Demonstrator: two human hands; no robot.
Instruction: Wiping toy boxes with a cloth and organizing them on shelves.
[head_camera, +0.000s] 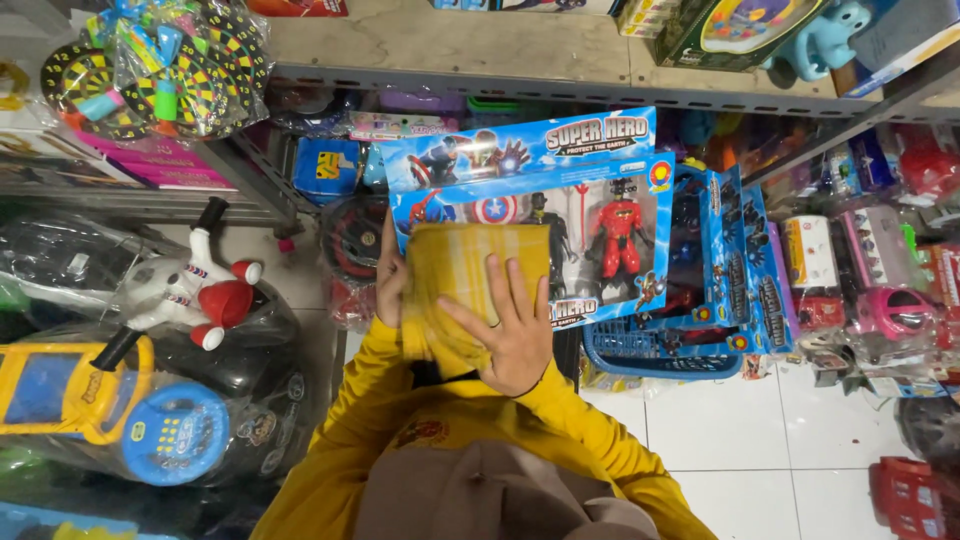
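Note:
I hold a blue window box of toy action figures (600, 215) upright in front of me, below the shelf edge. My left hand (389, 280) grips the box's left edge, mostly hidden behind a yellow cloth (455, 265). The cloth is blurred and covers the box's lower left part. Fingers spread, my right hand (512, 335) lies flat on the cloth and presses it against the box front. Both of my sleeves are yellow.
A blue basket (640, 355) with more blue toy boxes (745, 260) stands behind the held box. Plastic-wrapped ride-on toys (150, 330) crowd the left. Bagged dartboard toys (160, 65) hang at the top left. A wooden shelf (450, 45) runs overhead. White floor tiles (760, 440) lie at the lower right.

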